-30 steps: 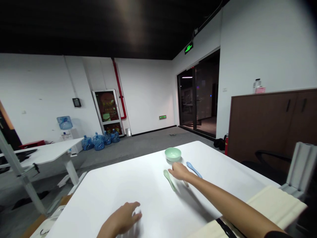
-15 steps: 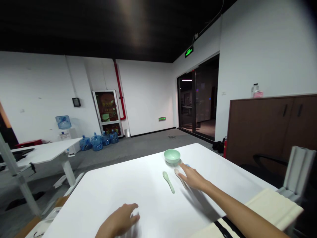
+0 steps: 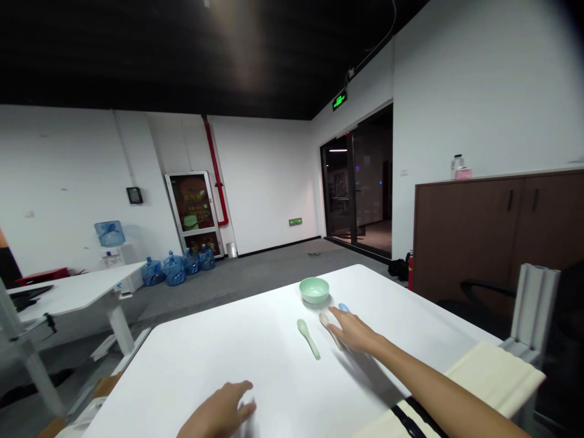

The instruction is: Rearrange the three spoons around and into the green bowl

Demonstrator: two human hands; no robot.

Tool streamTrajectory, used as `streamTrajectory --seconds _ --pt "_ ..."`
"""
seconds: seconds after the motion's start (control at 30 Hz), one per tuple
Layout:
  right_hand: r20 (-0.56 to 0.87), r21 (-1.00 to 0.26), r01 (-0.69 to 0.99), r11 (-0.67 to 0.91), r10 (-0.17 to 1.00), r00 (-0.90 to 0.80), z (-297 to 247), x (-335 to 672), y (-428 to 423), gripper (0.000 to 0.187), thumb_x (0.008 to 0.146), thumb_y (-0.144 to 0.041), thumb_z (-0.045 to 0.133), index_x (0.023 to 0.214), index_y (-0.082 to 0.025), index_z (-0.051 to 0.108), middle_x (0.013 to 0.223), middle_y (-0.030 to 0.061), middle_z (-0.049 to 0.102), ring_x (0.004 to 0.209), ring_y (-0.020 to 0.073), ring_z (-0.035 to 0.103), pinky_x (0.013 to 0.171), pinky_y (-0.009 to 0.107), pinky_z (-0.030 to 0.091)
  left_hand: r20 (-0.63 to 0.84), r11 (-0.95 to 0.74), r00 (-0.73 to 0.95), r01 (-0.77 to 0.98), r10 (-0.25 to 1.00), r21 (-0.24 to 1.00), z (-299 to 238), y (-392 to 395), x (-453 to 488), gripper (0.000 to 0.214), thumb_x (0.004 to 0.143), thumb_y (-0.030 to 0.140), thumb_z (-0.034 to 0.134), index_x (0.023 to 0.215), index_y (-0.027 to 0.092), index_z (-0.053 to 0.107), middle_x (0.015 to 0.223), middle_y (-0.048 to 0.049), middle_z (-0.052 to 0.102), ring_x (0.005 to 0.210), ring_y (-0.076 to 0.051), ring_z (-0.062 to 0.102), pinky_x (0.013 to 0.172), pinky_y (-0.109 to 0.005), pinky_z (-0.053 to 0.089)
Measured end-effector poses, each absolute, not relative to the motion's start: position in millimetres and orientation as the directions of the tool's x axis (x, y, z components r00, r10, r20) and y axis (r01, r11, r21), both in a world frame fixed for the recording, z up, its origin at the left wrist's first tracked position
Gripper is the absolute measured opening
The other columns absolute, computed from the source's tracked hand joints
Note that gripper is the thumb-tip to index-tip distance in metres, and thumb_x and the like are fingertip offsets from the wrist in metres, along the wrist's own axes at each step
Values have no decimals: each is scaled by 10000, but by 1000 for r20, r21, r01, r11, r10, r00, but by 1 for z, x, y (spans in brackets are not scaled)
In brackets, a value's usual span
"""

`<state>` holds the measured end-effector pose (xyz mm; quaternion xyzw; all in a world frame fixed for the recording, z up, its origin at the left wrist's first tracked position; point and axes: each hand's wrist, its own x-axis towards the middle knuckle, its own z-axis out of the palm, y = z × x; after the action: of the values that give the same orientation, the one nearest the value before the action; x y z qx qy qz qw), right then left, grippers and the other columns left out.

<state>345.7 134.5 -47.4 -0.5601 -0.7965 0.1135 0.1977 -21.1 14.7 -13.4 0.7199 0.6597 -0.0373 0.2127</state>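
My right hand (image 3: 353, 331) lies stretched out on the white table (image 3: 219, 359), fingers flat over a blue spoon (image 3: 344, 307) of which only the bowl tip shows. A beige spoon (image 3: 329, 325) lies just left of the fingers, touching them or nearly so. Further left is a pale green spoon (image 3: 308, 337), apart from the hand. A mint green bowl (image 3: 314, 289) stands beyond the spoons. At the near edge my left hand (image 3: 223, 410) rests palm down on the table, fingers loosely spread, holding nothing.
A folded cream cloth (image 3: 493, 380) lies at the table's right corner beside a grey post (image 3: 531, 304). A brown cabinet (image 3: 493, 234) and a dark chair stand to the right. Another white desk (image 3: 73, 292) and blue water bottles (image 3: 173, 267) are at the left.
My right hand moved from between the green and blue spoons rightward onto the blue spoon, uncovering the beige spoon. The view shifted slightly. My left hand stayed put.
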Motion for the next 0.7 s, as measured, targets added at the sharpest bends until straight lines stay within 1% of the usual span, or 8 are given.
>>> streamTrajectory --seconds 0.23,0.47,0.57,0.7 --pt "178 -439 836 329 944 -278 -46 344 132 582 910 -420 426 1436 -173 399 1418 131 486 1277 270 459 1044 350 331 -327 -48 136 964 935 261 -16 15 -22 530 859 494 457 1339 275 516 1328 -105 569 1166 -277 568 983 -421 420" --pt "204 -455 808 375 927 -315 -43 346 131 539 920 -471 394 1376 -190 455 1302 138 579 1170 286 537 948 362 391 -348 -51 142 965 927 258 -17 15 -20 524 860 493 462 1338 285 510 1316 -94 578 1153 -269 572 982 -421 418" --pt "197 -464 808 364 931 -306 -43 347 130 553 919 -483 397 1375 -177 459 1308 146 574 1169 292 534 947 364 387 -352 -60 151 965 924 257 -19 17 -20 532 858 504 462 1342 285 506 1311 -93 582 1148 -269 575 975 -418 421" --pt "191 -463 813 353 935 -297 -44 348 130 582 916 -494 401 1403 -177 434 1360 142 537 1223 295 493 975 366 370 -351 -57 145 967 925 248 -20 17 -20 536 859 502 460 1346 283 502 1324 -90 573 1167 -267 564 993 -416 406"
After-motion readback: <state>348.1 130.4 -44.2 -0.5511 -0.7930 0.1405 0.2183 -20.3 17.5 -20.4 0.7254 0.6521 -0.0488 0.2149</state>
